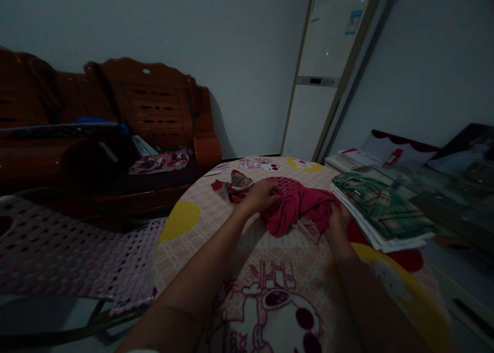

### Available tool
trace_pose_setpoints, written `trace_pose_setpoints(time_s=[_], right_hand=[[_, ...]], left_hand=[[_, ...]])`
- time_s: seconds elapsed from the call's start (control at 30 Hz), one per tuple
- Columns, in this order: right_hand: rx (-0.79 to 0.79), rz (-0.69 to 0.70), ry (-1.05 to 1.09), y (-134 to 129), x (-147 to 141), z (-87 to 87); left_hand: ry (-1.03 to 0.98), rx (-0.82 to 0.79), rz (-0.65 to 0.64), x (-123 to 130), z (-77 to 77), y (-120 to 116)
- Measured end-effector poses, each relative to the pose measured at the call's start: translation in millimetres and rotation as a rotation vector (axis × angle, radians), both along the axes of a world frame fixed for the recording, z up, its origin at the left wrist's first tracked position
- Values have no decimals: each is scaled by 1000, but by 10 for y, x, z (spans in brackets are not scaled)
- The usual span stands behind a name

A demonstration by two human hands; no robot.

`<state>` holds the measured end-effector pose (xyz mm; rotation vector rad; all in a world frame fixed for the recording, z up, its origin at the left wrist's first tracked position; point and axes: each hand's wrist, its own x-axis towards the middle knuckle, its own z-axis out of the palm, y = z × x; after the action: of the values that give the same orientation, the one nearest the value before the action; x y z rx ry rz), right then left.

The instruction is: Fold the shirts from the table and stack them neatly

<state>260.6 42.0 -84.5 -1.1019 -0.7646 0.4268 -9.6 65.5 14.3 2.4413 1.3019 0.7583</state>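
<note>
A crumpled magenta garment point(299, 206) lies on the round table's patterned cloth point(239, 250), with a dark-dotted part at its far side. My left hand point(263, 196) is closed on its left part, fingers pinched on the fabric. At its right end my right hand point(338, 219) grips the cloth, the fingers partly hidden by it. A pale pink piece of fabric point(307, 228) sticks out under the near edge. Just beyond my left hand lies a crumpled red and patterned cloth point(237, 184).
Folded green plaid and white clothes point(382, 204) are stacked at the table's right. A glass-topped surface with papers point(357, 157) stands beyond. On the left are a woven chair point(96, 255) and a wooden sofa point(154, 101) with cloth on its seat. A tall white cabinet-like unit point(316, 85) stands behind.
</note>
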Motion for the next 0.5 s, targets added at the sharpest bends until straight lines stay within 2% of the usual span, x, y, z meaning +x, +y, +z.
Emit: trace_pose_setpoints(time_s=[0.1, 0.23, 0.4, 0.5], right_hand=[[38, -45, 88, 23, 18, -7], [16, -19, 171, 30, 62, -34], [18, -22, 231, 13, 49, -23], [27, -4, 203, -2, 34, -5]], left_hand=[[153, 28, 90, 53, -130, -9], [320, -12, 105, -129, -283, 74], [325, 25, 33, -281, -353, 148], [279, 29, 76, -244, -391, 143]])
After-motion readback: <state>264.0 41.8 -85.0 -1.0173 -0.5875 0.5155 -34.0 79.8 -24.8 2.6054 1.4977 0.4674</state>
